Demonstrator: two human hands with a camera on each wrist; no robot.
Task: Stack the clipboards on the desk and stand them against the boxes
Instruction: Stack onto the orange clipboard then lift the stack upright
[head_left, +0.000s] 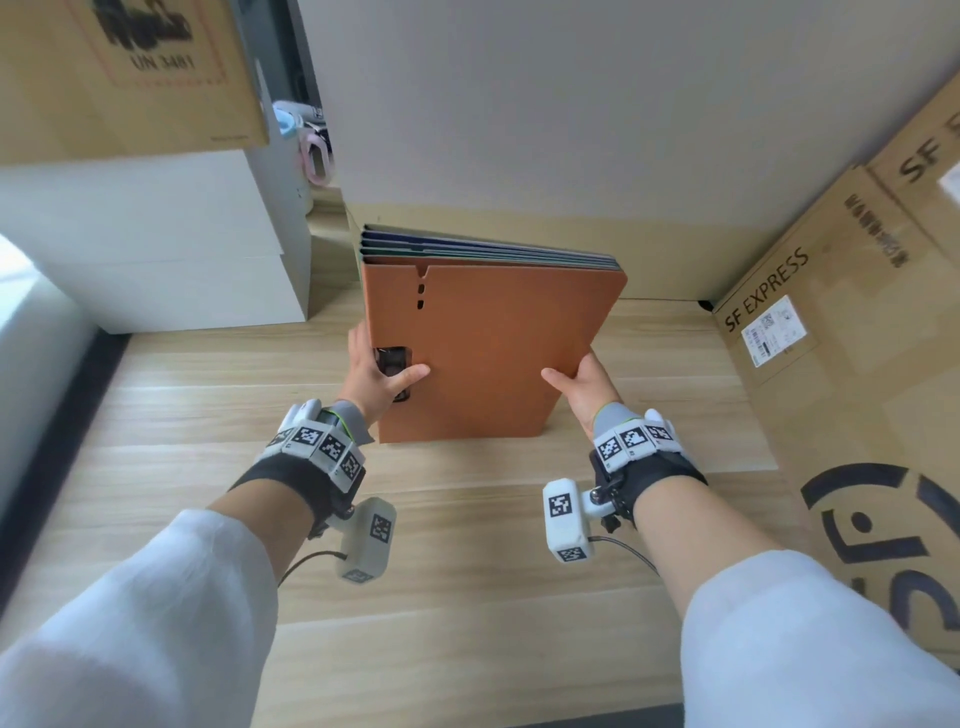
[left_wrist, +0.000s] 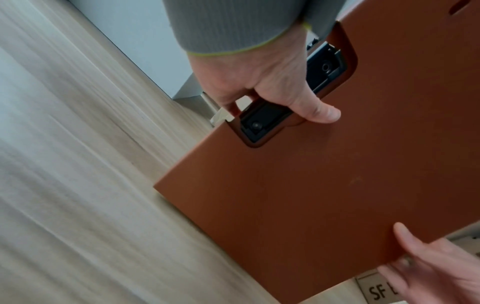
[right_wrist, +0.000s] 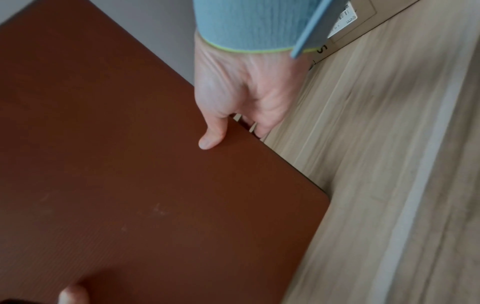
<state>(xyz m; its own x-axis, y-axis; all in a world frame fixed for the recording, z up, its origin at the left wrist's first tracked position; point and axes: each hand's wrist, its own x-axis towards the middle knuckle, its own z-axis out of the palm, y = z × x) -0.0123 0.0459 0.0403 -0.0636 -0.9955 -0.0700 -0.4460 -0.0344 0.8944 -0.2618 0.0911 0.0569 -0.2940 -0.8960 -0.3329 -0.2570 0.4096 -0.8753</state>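
Observation:
A stack of clipboards (head_left: 483, 343) stands on edge on the wooden desk (head_left: 467, 545), orange-brown one facing me, several blue and green ones behind it. My left hand (head_left: 376, 374) grips its left edge, thumb across the front by the black clip (head_left: 393, 364), fingers hidden behind. My right hand (head_left: 584, 382) grips the right edge, thumb on the front. In the left wrist view the left hand (left_wrist: 270, 86) holds the orange board (left_wrist: 324, 185) at its clip (left_wrist: 262, 121). In the right wrist view the right hand (right_wrist: 233, 98) pinches the board's (right_wrist: 142, 174) edge.
Stacked white boxes (head_left: 156, 244) stand at the left with a cardboard box (head_left: 130, 73) on top. Large SF Express cardboard boxes (head_left: 841, 322) line the right side. A grey wall (head_left: 519, 104) rises behind the stack. Bare desk lies between the boxes.

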